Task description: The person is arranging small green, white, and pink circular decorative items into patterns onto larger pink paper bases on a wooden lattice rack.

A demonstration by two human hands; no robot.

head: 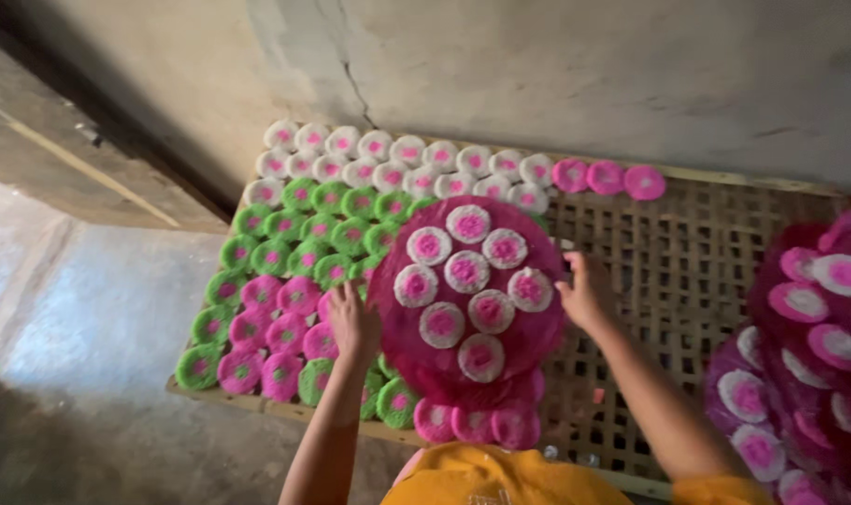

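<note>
Head view. Both hands held a round magenta tray above a woven bamboo drying rack that lay on a concrete floor against a cracked plaster wall. The left hand gripped the tray's left rim, fingers closed over the edge; the right hand gripped the right rim in the same way. The tray carried eight white discs with pink centres, laid flat in a loose cluster. More pink discs showed just below the tray's near edge.

On the rack, discs lay in touching rows: white ones with pink centres nearest the wall, green ones with pink centres in the middle, and pink ones with green centres at the near left. Three plain pink discs continued the far row to the right. The right half of the rack showed bare lattice. A stack of further magenta trays, loaded with white and pink discs, stood at the right edge. An orange-yellow garment filled the lower centre.
</note>
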